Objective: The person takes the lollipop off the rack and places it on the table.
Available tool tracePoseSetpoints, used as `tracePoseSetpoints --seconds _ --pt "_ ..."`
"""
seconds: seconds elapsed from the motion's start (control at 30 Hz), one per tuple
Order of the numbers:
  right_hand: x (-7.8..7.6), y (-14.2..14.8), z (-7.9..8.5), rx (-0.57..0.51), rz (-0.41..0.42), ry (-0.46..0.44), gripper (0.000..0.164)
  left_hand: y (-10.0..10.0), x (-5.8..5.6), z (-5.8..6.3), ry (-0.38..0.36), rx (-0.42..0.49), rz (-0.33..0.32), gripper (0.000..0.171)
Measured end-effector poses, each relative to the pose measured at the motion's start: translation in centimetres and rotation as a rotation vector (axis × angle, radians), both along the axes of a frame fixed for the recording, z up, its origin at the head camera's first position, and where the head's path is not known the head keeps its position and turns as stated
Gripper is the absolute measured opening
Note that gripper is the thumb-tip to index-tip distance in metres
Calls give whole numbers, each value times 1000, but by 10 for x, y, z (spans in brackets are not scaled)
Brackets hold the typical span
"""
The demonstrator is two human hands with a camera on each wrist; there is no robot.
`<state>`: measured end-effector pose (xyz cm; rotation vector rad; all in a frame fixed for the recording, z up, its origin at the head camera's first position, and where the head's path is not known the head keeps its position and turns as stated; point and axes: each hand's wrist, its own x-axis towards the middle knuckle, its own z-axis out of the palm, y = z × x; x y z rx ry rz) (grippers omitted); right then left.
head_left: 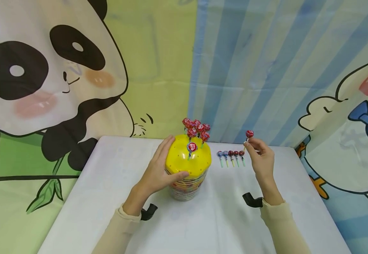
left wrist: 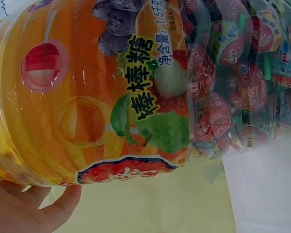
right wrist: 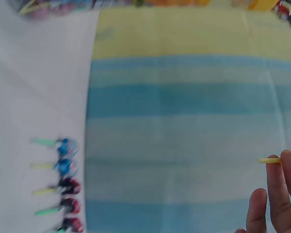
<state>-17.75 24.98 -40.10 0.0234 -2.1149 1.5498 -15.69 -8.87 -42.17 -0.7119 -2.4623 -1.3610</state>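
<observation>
A clear ribbed candy jar [head_left: 185, 192] with a yellow lid [head_left: 177, 158] stands on the table. My left hand [head_left: 156, 173] holds the lid's edge, thumb at the front and fingers along the left side. Several red-wrapped lollipops [head_left: 196, 127] stand upright out of the lid. In the left wrist view the jar's orange label [left wrist: 87, 97] and wrapped lollipops inside [left wrist: 233, 82] show. To the right, my right hand [head_left: 261, 158] pinches a red lollipop [head_left: 249, 133] by its yellow stick, head up, above the table.
A row of several lollipops [head_left: 230, 153] in blue and dark red wrappers lies on the white table [head_left: 133, 151], between the jar and my right hand. Behind the table hangs a cloth [head_left: 168, 70] with cartoon animals and stripes.
</observation>
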Motion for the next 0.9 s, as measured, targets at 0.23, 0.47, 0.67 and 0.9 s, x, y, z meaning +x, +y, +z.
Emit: tracePoseSetpoints --seconds 0.23,0.47,0.67,0.9 --pt "-38 49 -57 -31 -79 -164 30 0 1 0 -18 3 2 106" --pt "-58 77 -92 49 -164 -393 33 -1 2 0 -35 -4 7 106" --pt "-69 92 -118 146 -154 -553 35 -1 2 2 -27 -5 9 106" --pt "-75 97 -139 215 -175 -636 32 -1 3 3 -24 -8 9 107"
